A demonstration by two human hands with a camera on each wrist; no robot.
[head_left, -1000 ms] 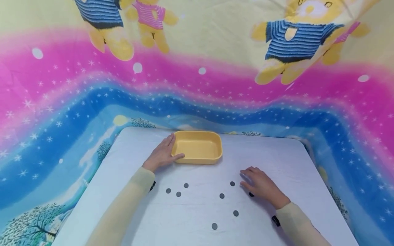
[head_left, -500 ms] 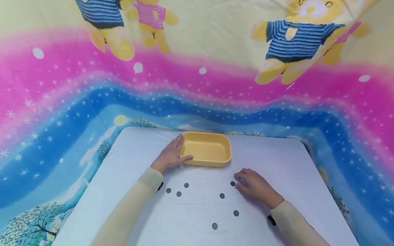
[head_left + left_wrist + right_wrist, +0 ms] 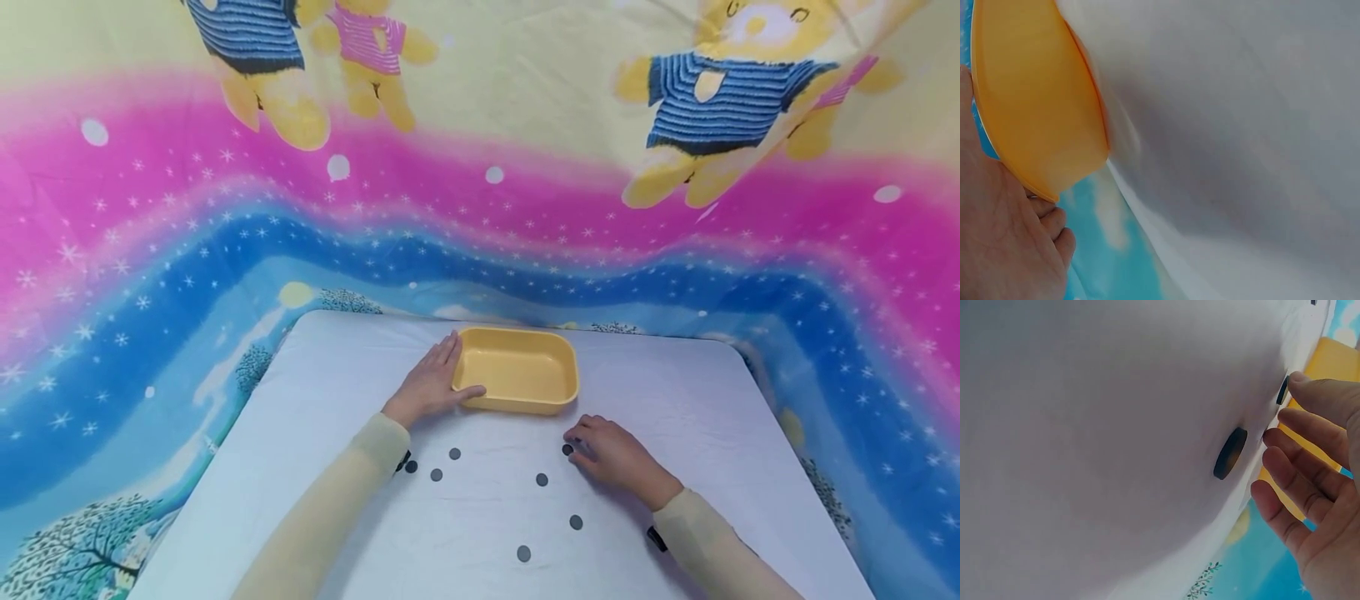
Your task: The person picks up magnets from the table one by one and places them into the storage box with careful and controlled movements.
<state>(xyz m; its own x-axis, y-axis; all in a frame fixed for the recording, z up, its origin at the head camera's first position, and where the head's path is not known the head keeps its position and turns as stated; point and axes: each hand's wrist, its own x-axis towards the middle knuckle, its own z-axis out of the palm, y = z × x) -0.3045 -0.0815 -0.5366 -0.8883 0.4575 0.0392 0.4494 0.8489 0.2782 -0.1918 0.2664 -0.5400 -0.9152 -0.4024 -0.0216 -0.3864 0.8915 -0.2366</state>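
A shallow yellow plastic container (image 3: 517, 375) stands at the back of the white table. My left hand (image 3: 431, 385) holds its left end, fingers along the side and thumb over the front rim; the left wrist view shows the palm beside the container's wall (image 3: 1041, 94). My right hand (image 3: 618, 454) hovers low over the table, its thumb and forefinger around a small dark grey disc (image 3: 567, 450). In the right wrist view the thumb tip is close to that disc (image 3: 1282, 390), the fingers are loosely bent, and a second disc (image 3: 1230, 453) lies nearby.
More flat grey discs lie on the table: a group of three, one being this disc (image 3: 454, 454), at left, and others at right, such as this disc (image 3: 523, 553). A cartoon-bear curtain (image 3: 480, 225) encloses the table's back and sides.
My left hand and the container have slid to the right and slightly nearer. My right hand has moved left to the disc, covering one that showed beneath it a second ago.
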